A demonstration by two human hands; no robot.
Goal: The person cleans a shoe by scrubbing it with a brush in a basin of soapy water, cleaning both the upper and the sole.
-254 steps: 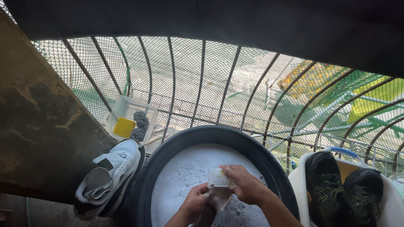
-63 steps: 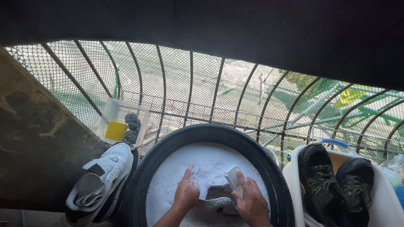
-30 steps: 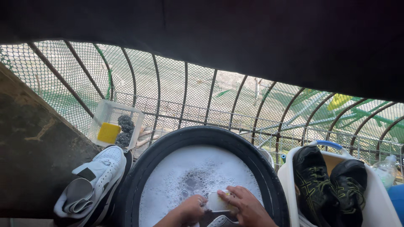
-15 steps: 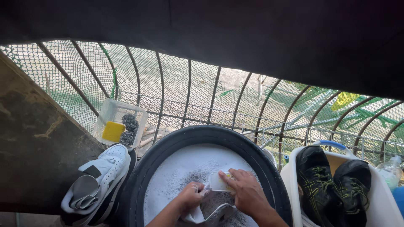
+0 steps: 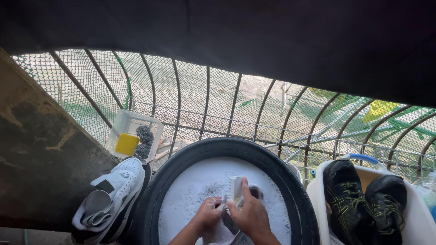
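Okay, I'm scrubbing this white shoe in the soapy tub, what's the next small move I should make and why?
Probably draw the brush in your right hand back down along the white shoe. It sits at the upper end of the shoe, which your left hand steadies over the foamy water in the black tub.

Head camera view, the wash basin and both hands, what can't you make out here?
- The white item that the left hand holds: foam, both hands and the bottom edge hide its shape.
- The pale brush in the right hand: fingers cover most of it.
- The black basin: suds hide its bottom.
- The dark shoes in the white tub: bottom edge crops them.
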